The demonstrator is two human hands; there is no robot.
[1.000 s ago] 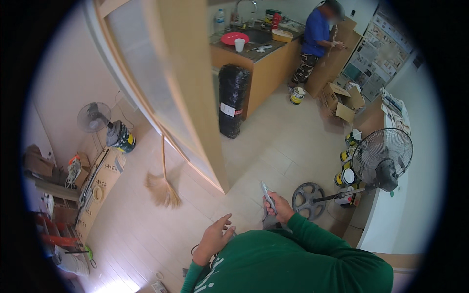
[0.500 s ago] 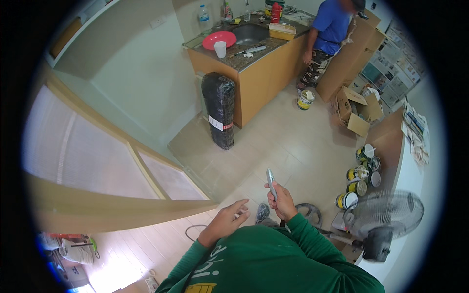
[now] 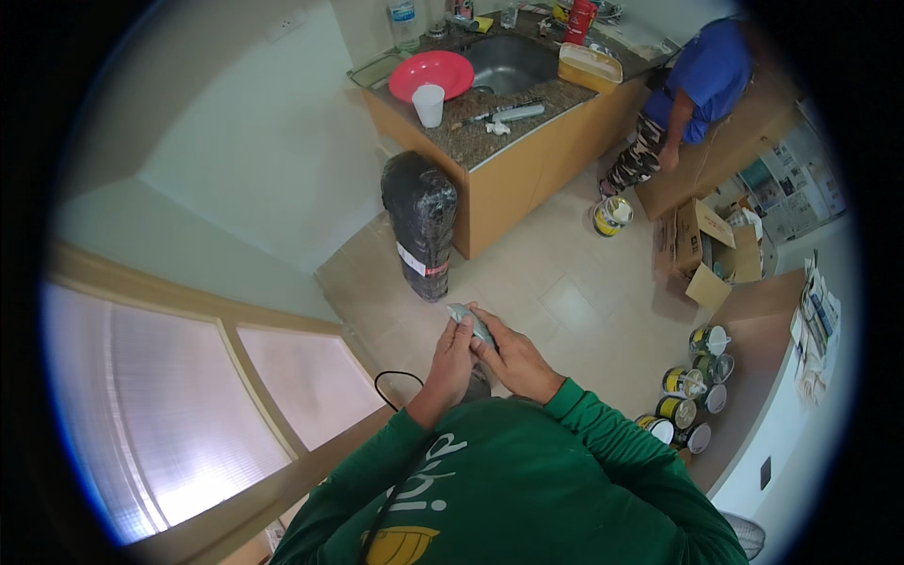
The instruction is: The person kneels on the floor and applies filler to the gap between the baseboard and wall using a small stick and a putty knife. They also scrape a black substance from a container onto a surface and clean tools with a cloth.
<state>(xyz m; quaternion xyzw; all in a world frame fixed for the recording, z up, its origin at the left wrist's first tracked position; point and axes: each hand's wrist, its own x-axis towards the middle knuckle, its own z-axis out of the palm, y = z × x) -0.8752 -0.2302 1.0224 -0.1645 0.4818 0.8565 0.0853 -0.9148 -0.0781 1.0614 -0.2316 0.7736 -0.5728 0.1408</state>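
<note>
Both my hands meet in front of my chest around a small grey tool with a narrow blade-like end. My right hand grips its handle from the right. My left hand has its fingers closed against the tool's upper end from the left. Green sleeves cover both my forearms. A black-wrapped cylinder stands on the tiled floor just beyond my hands.
A wooden counter holds a sink, a red plate, a white cup and bottles. A person in a blue shirt stands by it. Several paint cans, an open cardboard box and a frosted glass panel are around me.
My view swung from the floor with fans toward the counter. My left hand, empty and apart before, has come up to the tool held in my right hand.
</note>
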